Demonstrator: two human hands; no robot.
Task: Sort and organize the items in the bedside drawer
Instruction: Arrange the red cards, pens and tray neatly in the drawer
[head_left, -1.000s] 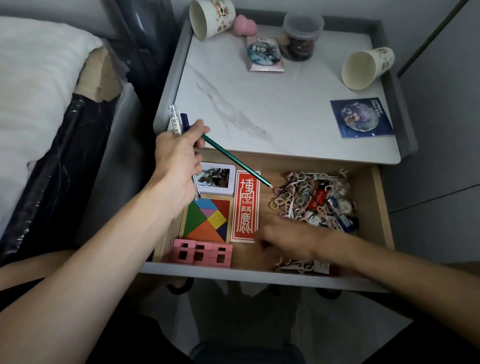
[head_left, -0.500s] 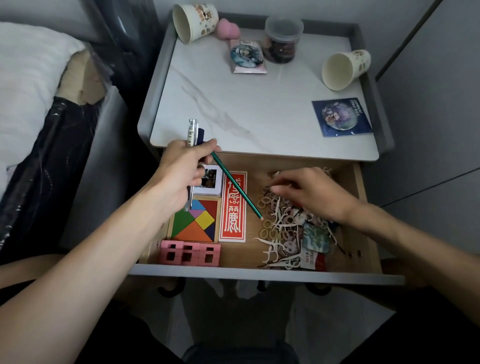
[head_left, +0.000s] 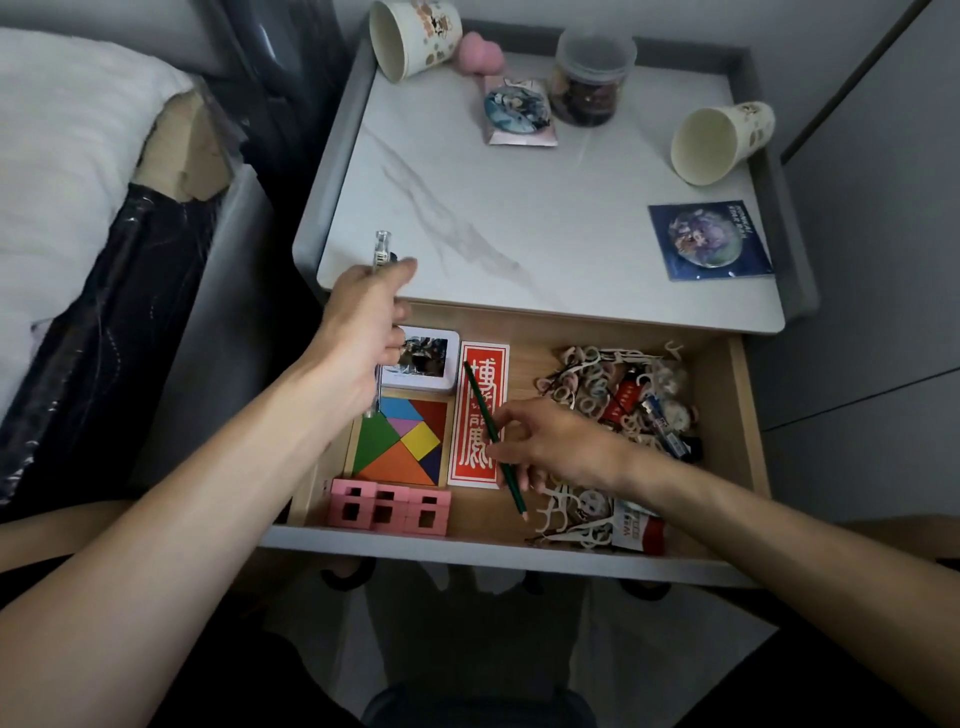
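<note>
One clear plastic pen (head_left: 382, 249) stands clenched in the left grip (head_left: 363, 332) over the back left corner of the wooden drawer (head_left: 748, 441). The right grip (head_left: 550, 441) pinches a slim green pencil (head_left: 475, 389), slanting above the red card (head_left: 470, 452) mid-drawer. Bare wood lies open between that card and the tangled pile (head_left: 613, 384) on the drawer's right. Pink square blocks (head_left: 389, 506) line its front edge.
</note>
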